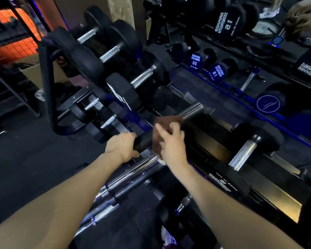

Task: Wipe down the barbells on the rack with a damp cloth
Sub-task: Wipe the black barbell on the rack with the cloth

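Note:
A short bar [193,109] with a chrome far end and a black near grip lies across the upper tier of the dark rack [269,193]. My left hand [122,147] grips the black near end of this bar. My right hand [171,141] holds a brown cloth [167,121] wrapped over the bar's middle, just right of my left hand. Long chrome barbells [133,177] lie on the lower tier, under both forearms.
Black dumbbells [144,78] with chrome handles fill the rack to the left and far side, and one dumbbell [246,151] sits to the right. A mirror [258,42] behind shows reflected dumbbells. Black rubber floor [25,159] lies at left.

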A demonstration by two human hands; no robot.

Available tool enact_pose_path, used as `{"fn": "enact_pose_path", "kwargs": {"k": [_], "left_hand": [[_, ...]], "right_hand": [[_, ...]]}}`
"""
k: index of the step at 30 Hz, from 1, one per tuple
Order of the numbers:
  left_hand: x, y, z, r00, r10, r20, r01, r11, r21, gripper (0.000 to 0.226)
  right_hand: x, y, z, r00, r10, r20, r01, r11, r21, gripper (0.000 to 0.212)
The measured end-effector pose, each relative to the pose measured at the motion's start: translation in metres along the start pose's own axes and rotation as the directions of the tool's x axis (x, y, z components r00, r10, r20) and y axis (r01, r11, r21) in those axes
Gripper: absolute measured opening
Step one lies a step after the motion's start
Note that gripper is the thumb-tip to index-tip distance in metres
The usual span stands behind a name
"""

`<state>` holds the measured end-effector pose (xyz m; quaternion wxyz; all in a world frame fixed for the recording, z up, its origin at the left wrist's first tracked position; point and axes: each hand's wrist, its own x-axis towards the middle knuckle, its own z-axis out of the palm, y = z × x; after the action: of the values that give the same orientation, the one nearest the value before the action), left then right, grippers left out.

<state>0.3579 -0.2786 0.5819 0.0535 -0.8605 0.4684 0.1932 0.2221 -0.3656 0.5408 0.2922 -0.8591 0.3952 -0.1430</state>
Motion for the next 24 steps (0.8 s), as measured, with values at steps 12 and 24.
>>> {"fn": "enact_pose_path", "kwargs": {"k": [12,24], "left_hand": [[-0.078,-0.076,0.026,0.974,-0.064,-0.217,0.051,0.997,-0.064,0.058],[-0.112,-0.114,0.057,0.939,-0.143,-0.314,0.115,0.988,-0.104,0.074]], "right_hand": [[-0.062,-0.089,0.047,0.969,-0.141,0.203,0.173,0.974,-0.147,0.069],[-0.086,-0.113,0.074,0.914,-0.288,0.286,0.365,0.891,-0.269,0.078]]}}
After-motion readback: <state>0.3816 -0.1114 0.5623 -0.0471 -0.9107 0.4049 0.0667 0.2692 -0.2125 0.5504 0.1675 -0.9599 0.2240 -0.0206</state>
